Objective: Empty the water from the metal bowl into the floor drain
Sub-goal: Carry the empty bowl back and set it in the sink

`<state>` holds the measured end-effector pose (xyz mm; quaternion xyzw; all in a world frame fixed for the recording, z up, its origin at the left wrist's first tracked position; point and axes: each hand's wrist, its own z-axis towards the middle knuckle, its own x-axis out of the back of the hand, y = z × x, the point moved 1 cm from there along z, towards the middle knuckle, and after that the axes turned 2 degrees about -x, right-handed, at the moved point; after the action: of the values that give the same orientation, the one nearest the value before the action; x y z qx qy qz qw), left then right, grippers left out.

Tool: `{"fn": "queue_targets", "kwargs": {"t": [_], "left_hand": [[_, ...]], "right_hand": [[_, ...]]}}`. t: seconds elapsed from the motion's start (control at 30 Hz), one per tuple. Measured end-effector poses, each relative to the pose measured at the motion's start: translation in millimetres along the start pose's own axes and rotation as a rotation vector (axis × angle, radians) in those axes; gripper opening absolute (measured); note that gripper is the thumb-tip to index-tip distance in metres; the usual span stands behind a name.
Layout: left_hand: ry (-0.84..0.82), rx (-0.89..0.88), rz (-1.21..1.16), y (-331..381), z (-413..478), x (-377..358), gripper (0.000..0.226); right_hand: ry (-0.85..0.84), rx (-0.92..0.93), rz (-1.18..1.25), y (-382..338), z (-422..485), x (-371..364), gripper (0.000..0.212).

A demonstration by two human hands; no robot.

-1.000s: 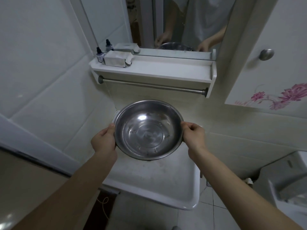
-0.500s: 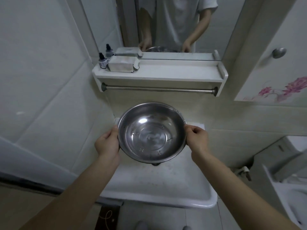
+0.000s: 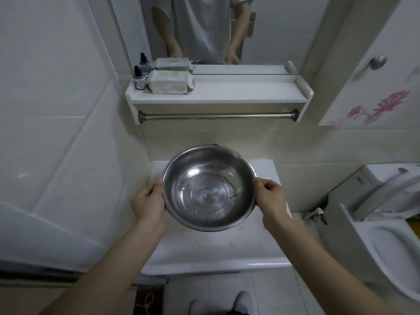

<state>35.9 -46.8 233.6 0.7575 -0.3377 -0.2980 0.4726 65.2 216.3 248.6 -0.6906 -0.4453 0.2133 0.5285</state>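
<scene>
A round metal bowl (image 3: 208, 188) with a little water rippling in its bottom hangs level above a white sink counter (image 3: 216, 248). My left hand (image 3: 148, 204) grips the bowl's left rim and my right hand (image 3: 271, 197) grips its right rim. No floor drain shows in this view; only a strip of tiled floor (image 3: 268, 292) appears below the counter's front edge.
A white shelf (image 3: 227, 90) with a towel bar (image 3: 216, 115) hangs on the wall ahead, carrying a small bottle (image 3: 138, 79) and a tissue pack (image 3: 169, 84). A toilet (image 3: 386, 235) stands at right, a flowered cabinet door (image 3: 375, 87) above it. Tiled wall closes the left.
The view has tilted down and shifted right, showing more of the toilet and floor. Both hands keep hold of the bowl, which now sits lower and more central in the picture.
</scene>
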Motion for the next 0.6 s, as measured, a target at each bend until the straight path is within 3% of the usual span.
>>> {"fn": "queue_targets", "kwargs": {"t": [0.37,0.5,0.6], "left_hand": [[-0.029,0.059,0.159,-57,4,22,0.011],[-0.012,0.050,0.205,-75,5,28,0.029],[0.003,0.056,0.241,-86,8,30,0.019]], "right_hand": [[0.038,-0.124,-0.108,55,-5,7,0.032],[0.025,-0.137,-0.176,71,-6,4,0.036],[0.029,-0.147,-0.183,80,-3,3,0.035]]}}
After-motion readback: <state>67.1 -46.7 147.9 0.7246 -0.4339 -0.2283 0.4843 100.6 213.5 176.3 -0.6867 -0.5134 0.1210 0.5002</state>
